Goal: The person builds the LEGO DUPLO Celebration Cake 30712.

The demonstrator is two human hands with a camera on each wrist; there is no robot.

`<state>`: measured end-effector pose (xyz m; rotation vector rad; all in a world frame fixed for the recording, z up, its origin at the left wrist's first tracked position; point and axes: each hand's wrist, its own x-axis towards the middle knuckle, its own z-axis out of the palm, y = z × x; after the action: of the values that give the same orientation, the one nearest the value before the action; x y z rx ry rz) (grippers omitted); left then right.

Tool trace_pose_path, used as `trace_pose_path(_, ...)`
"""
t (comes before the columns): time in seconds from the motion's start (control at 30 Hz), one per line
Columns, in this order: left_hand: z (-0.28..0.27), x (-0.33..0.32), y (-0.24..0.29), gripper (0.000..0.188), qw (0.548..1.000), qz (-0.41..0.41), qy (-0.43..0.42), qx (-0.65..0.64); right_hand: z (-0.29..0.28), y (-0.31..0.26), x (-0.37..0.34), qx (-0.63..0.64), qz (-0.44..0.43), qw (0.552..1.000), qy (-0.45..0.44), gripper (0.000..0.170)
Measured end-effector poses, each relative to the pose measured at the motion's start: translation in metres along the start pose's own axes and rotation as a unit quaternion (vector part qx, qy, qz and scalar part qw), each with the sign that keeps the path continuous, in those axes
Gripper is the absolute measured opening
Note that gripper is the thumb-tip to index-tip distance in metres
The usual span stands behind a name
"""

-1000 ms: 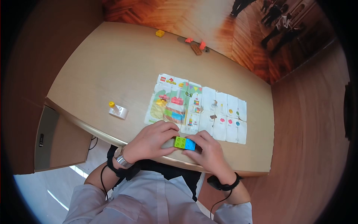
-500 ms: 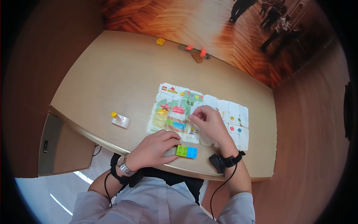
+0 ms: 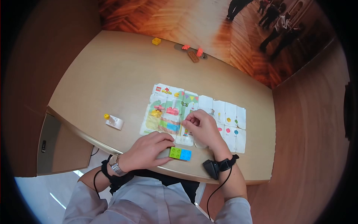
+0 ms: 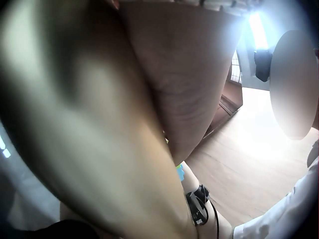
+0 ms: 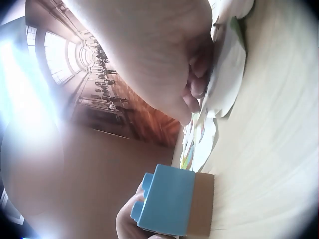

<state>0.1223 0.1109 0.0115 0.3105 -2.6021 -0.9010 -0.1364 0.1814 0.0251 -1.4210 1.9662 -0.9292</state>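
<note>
My left hand (image 3: 147,149) pinches the left end of a small Duplo stack at the table's front edge. On top, a green brick (image 3: 175,152) and a blue brick (image 3: 185,154) sit side by side, studs up. A brown layer (image 5: 202,204) shows under the blue one in the right wrist view. Over the unfolded picture sheet (image 3: 233,143), my right hand (image 3: 204,130) has its fingers loosely curled, with fingertips right at the printed pictures and nothing seen in them. My own arm and hand fill most of the left wrist view; a sliver of blue brick peeks past.
To the left stands a white brick (image 3: 116,123) bearing a yellow-tipped post (image 3: 107,117). Along the far edge lie a yellow brick (image 3: 156,41), red pieces (image 3: 200,51) and a brown brick (image 3: 193,57). A photo-printed panel (image 3: 167,20) rises behind the table.
My right hand has let go of the blue end of the stack and moved forward onto the picture sheet. My left hand has kept its hold on the stack.
</note>
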Motion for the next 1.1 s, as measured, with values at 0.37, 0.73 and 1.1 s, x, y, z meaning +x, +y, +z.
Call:
trace_pose_path(0.37,-0.065,0.066,0.006,0.045,0.989,-0.036,-0.141,-0.012,0.0,0.017,0.005,0.025,-0.021,0.999,0.031,0.022)
trace_pose_path(0.73,-0.024,0.131,-0.059,0.025,0.978,-0.128,-0.082,-0.142,-0.004,0.021,0.008,0.061,-0.002,0.997,0.049,0.021)
trace_pose_path(1.1,-0.025,0.123,-0.061,0.02,0.978,-0.108,-0.071,-0.166,-0.019,0.029,0.015,0.223,0.071,0.959,0.162,0.02)
